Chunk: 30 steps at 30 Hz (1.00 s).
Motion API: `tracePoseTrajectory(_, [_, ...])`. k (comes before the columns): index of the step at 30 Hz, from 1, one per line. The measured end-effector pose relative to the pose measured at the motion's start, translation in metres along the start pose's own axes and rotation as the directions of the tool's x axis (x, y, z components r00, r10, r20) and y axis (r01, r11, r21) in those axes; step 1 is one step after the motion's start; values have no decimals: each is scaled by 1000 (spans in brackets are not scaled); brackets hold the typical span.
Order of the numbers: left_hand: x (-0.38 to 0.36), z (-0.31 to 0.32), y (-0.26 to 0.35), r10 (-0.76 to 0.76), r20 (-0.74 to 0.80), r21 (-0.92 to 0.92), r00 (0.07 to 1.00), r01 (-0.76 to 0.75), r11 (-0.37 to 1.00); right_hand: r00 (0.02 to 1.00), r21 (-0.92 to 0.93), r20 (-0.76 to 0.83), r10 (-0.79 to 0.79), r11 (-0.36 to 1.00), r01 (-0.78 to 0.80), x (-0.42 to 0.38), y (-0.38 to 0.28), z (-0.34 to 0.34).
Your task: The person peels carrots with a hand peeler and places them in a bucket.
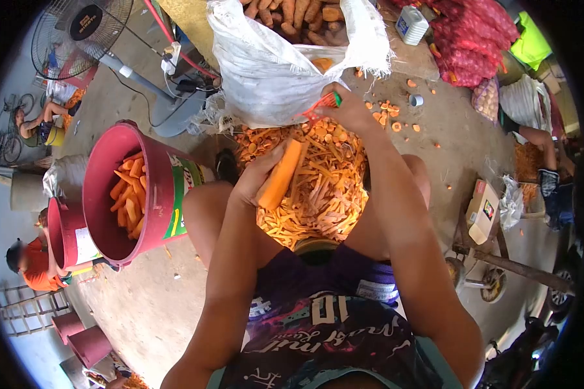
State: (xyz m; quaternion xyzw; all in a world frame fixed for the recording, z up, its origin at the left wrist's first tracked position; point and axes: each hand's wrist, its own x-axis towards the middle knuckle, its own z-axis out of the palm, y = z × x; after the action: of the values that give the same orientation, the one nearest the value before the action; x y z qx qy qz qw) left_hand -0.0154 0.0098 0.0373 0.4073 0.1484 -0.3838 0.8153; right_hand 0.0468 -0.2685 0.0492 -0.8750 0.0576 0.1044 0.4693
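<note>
My left hand is closed around a carrot, which looks bright orange and largely peeled. A red peeler with a green part is gripped in my right hand, above and to the right of the carrot and apart from it. Below both hands, between my knees, lies a heap of carrot peelings with cut carrot ends among them. Straight ahead stands a white woven sack, open at the top, full of unpeeled carrots.
Left of me a red tub holds peeled carrots. A standing fan is at the upper left. Red net sacks lie at the upper right, and a wooden cart stands at right. Other people sit at both sides.
</note>
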Motion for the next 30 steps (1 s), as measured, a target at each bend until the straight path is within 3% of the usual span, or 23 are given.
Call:
tracePoseTrajectory(2, [-2,-20,0,82,308,52,948,-103,993,998,146,-27,-64,987,67,13,19,5])
tracePoseTrajectory(3, [8,-37,-3,89,302,48,949,-108,993,997,145,-18,-69,987,70,6,10,10])
tracePoseTrajectory(5, [37,-69,-5,115,256,-313,960,-30,949,983,23,52,-178,984,177,-21,-20,25])
tracePoseTrajectory(6, [39,-64,-3,123,251,-317,960,-38,948,981,22,60,-185,983,184,-28,-26,34])
tracePoseTrajectory(8, [39,-34,-3,111,-156,-282,982,-152,947,908,24,254,-334,940,340,-40,-32,50])
tracePoseTrajectory(10, [32,-23,-3,91,-139,-253,986,-125,959,914,0,225,-337,938,346,-39,-27,54])
tracePoseTrajectory(12, [31,-26,-4,107,43,-142,993,-100,985,916,29,254,-310,949,313,-30,-20,48])
tracePoseTrajectory(16, [16,-12,-4,61,-4,-15,998,-61,998,949,-5,71,-308,951,310,-6,1,31])
tracePoseTrajectory(19, [-3,-5,-2,-27,81,84,996,21,996,997,115,-19,-76,990,78,1,1,8])
tracePoseTrajectory(20, [-4,-10,0,-30,81,84,996,23,996,997,116,-19,-74,990,75,1,1,7])
tracePoseTrajectory(22, [-7,-14,4,69,404,76,912,-108,991,993,104,-61,-100,989,106,1,0,7])
tracePoseTrajectory(23, [1,-10,1,85,127,-129,988,-68,989,993,103,-52,-104,989,109,-1,0,13])
tracePoseTrajectory(24, [13,-24,1,95,121,-134,988,-78,988,979,101,-20,-202,974,203,-8,-7,21])
tracePoseTrajectory(26, [43,-69,-6,61,161,-449,985,18,893,953,102,18,-302,949,298,-20,-18,39])
tracePoseTrajectory(28, [39,-57,-3,61,202,-399,978,25,916,866,44,188,-464,885,464,-33,-24,56])
tracePoseTrajectory(30, [22,1,3,84,-131,-286,988,-118,951,897,20,206,-390,919,395,-41,-33,51])
